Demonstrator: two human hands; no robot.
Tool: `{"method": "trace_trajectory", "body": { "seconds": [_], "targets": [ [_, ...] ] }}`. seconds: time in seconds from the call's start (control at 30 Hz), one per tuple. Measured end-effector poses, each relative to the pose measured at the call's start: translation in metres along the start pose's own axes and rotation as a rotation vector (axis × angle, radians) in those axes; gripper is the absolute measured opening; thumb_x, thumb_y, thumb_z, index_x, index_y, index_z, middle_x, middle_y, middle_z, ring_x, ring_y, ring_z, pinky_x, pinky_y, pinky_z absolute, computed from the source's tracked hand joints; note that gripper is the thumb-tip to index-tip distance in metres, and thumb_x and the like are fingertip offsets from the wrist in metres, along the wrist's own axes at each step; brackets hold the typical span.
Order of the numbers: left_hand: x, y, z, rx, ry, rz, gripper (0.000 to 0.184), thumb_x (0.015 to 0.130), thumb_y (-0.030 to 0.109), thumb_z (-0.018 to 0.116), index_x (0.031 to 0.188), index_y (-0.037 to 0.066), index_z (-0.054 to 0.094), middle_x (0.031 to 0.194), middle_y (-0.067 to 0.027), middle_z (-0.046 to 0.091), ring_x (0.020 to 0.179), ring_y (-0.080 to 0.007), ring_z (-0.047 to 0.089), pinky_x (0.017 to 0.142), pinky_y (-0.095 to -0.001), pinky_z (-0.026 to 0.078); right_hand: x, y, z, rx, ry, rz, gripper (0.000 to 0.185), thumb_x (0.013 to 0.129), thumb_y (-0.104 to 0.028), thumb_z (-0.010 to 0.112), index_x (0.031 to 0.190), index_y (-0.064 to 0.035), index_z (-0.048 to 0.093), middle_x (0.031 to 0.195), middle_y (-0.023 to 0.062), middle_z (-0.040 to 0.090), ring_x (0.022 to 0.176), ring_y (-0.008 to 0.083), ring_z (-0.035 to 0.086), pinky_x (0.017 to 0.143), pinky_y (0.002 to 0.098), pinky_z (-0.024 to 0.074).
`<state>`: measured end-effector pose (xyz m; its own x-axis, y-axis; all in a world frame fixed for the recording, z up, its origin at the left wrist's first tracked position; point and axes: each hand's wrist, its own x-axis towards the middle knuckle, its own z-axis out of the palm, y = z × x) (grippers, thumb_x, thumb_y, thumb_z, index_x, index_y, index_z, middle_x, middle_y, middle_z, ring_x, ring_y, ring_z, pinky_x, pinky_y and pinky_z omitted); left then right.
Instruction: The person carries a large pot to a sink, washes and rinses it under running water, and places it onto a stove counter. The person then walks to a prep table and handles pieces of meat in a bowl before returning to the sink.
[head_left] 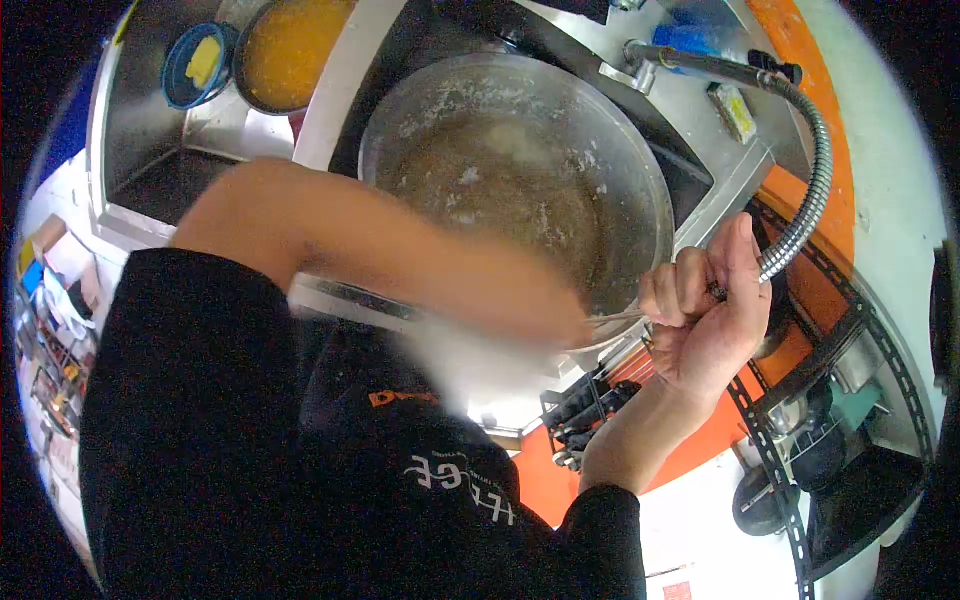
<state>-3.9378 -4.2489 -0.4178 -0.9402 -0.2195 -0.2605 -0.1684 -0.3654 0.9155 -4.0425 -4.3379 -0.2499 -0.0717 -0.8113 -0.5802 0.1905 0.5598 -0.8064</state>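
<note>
"What carries it all?"

"A steel sink (325,85) with two basins side by side."

"And what's there?"

"A big pot (642,190) fills most of the right basin. At the far end of the left one sit a blue basket (173,82) and, just beside it, a pan (249,98) of orange liquid."

"The ledge?"

"A tap (640,68), and a yellow-and-white block (733,112) to its right."

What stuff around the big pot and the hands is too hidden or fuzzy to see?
In the head view:
Left hand: motion blur smears its fingers, so I can't tell what it holds.
Flexible metal hose: the right hand hides its end.
Large metal pot: the left forearm hides part of its near rim.
Orange mixture: the picture's top edge cuts it off.
</note>
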Motion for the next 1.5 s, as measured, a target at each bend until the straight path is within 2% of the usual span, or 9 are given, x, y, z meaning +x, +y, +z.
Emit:
{"method": "trace_trajectory", "body": {
  "seconds": [0.33,0.4,0.47,0.63,0.8,1.03,1.17,1.4,1.5],
  "targets": [
    [-0.062,-0.01,-0.021,0.08,-0.128,-0.013,0.044,0.097,0.037,0.05,0.076,0.002,0.066,0.068,-0.014,0.066,0.061,-0.0201,0.056,0.059,-0.042,0.044,-0.002,0.006,0.005,0.046,-0.01,0.009,0.037,0.102,-0.033,0.045,0.071,-0.0148,0.039,0.048,-0.0055,0.017,0.039,0.008,0.014,0.039,0.0286,0.0164],
    [-0.079,-0.018,-0.036,0.138,-0.266,-0.044,0.046,0.098,0.038,0.047,0.081,0.001,0.068,0.074,-0.0169,0.068,0.067,-0.0239,0.061,0.064,-0.0437,0.047,-0.003,0.013,0.023,0.123,0.005,0.017,0.037,0.102,-0.033,0.045,0.07,-0.0149,0.039,0.048,-0.0053,0.017,0.039,0.0083,0.013,0.04,0.0285,0.0165],
    [-0.095,-0.013,-0.052,0.453,-0.402,-0.407,0.053,0.1,0.042,0.037,0.105,-0.001,0.067,0.104,-0.0224,0.068,0.095,-0.0358,0.065,0.087,-0.046,0.049,0.002,0.022,0.028,0.282,-0.116,0.032,0.039,0.102,-0.035,0.044,0.07,-0.015,0.037,0.049,-0.0046,0.016,0.041,0.009,0.013,0.043,0.0276,0.0168],
    [-0.114,-0.098,-0.083,0.528,-0.637,-0.29,0.058,0.101,0.045,0.03,0.125,-0.001,0.055,0.13,-0.0215,0.056,0.118,-0.0408,0.052,0.107,-0.0469,0.036,0.025,0.052,0.075,0.462,-0.072,-0.222,0.041,0.101,-0.036,0.045,0.068,-0.0141,0.034,0.049,-0.0028,0.015,0.045,0.0104,0.011,0.046,0.0312,0.0176],
    [-0.131,-0.171,-0.151,0.967,-0.496,-0.47,0.059,0.094,0.048,0.037,0.136,0.007,0.044,0.141,-0.017,0.044,0.13,-0.0299,0.037,0.113,-0.047,0.022,0.042,0.062,0.094,0.599,-0.029,-0.408,0.037,0.102,-0.029,0.048,0.072,-0.0112,0.037,0.045,-0.0029,0.029,0.037,0.0069,0.028,0.038,0.0282,0.0225],
    [-0.082,-0.253,-0.198,1.612,0.093,-0.614,0.076,0.086,0.052,0.048,0.151,0.018,0.028,0.156,-0.0107,0.028,0.147,-0.0147,0.016,0.121,-0.0471,0.002,0.046,0.054,0.112,0.459,0.142,-0.411,0.046,0.102,-0.033,0.045,0.063,-0.0132,0.029,0.049,-0.003,0.02,0.043,0.0113,0.017,0.045,0.0328,0.0193],
    [-0.033,-0.251,-0.208,1.405,0.17,-0.639,0.072,0.087,0.05,0.048,0.149,0.017,0.031,0.153,-0.0103,0.031,0.144,-0.0149,0.02,0.119,-0.0457,0.006,0.038,0.053,0.096,0.375,0.147,-0.384,0.044,0.103,-0.032,0.045,0.066,-0.013,0.029,0.049,-0.0038,0.02,0.043,0.0097,0.019,0.044,0.0308,0.0182],
    [-0.076,-0.246,-0.143,0.993,-0.364,-0.688,0.064,0.089,0.046,0.049,0.144,0.016,0.036,0.148,-0.0098,0.036,0.138,-0.0154,0.027,0.115,-0.0432,0.014,0.027,0.046,0.073,0.355,0.088,-0.29,0.043,0.102,-0.031,0.048,0.067,-0.0131,0.032,0.048,-0.0039,0.02,0.041,0.0083,0.018,0.043,0.0297,0.017],
    [-0.069,-0.247,-0.176,1.002,-0.323,-0.701,0.061,0.09,0.044,0.049,0.142,0.016,0.038,0.146,-0.0096,0.039,0.135,-0.0156,0.03,0.113,-0.0421,0.017,0.028,0.047,0.074,0.355,0.058,-0.303,0.042,0.102,-0.031,0.047,0.067,-0.0134,0.033,0.048,-0.0038,0.021,0.04,0.0083,0.018,0.043,0.0295,0.0176]
  ]
}}
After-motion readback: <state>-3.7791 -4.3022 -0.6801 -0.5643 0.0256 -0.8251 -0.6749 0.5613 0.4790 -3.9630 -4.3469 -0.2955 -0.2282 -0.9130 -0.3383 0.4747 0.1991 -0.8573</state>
